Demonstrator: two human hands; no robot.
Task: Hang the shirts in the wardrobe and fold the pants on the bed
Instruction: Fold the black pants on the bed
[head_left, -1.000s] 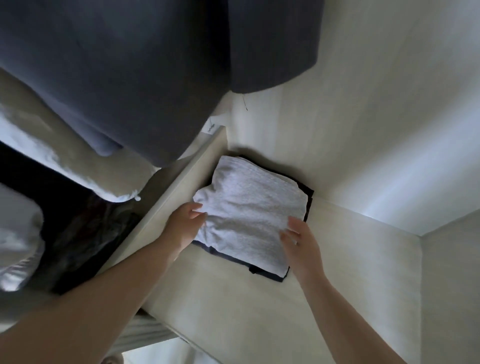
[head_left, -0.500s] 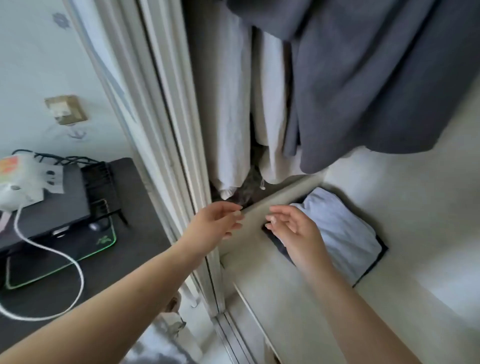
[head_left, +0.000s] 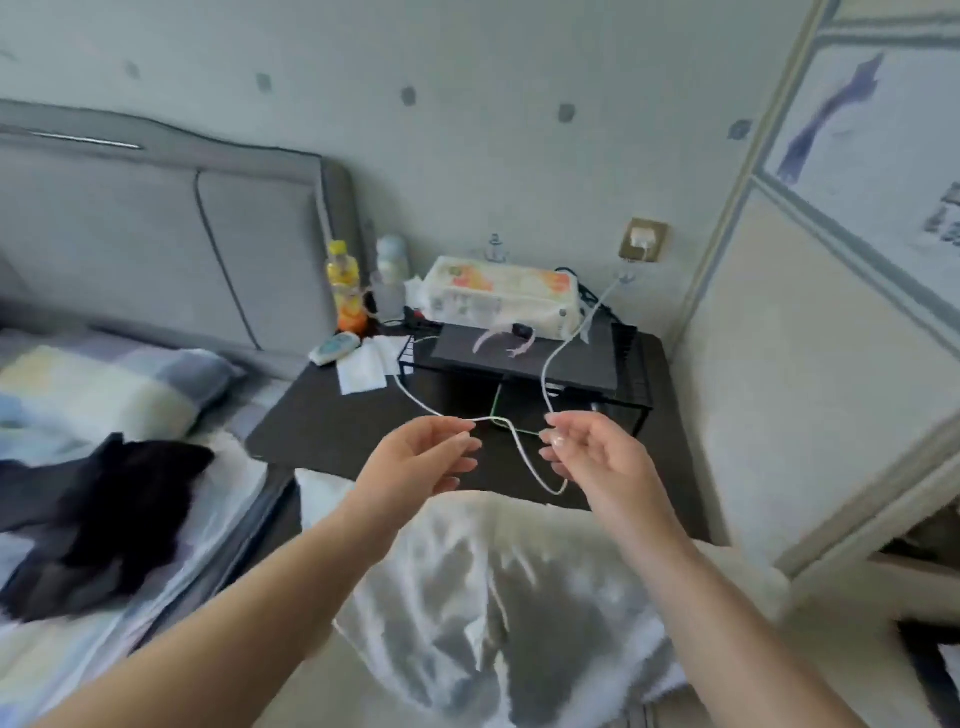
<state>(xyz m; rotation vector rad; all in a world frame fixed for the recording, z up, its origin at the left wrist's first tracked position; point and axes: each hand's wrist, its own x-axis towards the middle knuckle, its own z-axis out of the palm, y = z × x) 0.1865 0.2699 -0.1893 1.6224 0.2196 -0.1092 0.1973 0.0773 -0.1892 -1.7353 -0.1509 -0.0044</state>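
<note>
Black garment (head_left: 98, 525) crumpled on the bed (head_left: 52, 654), left of both hands.

Lies nearer the left hand (head_left: 423, 457) than the right hand (head_left: 592, 452); long axis unclear. Both loosely curled, empty, raised before the dark nightstand (head_left: 332, 431), white cable (head_left: 524, 457) behind.

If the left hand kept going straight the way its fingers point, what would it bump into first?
The left hand points rightward, toward the right hand. Probably it would first meet the white cable that crosses the gap between them, though depth is unclear and the cable may lie on the desk behind.
</note>
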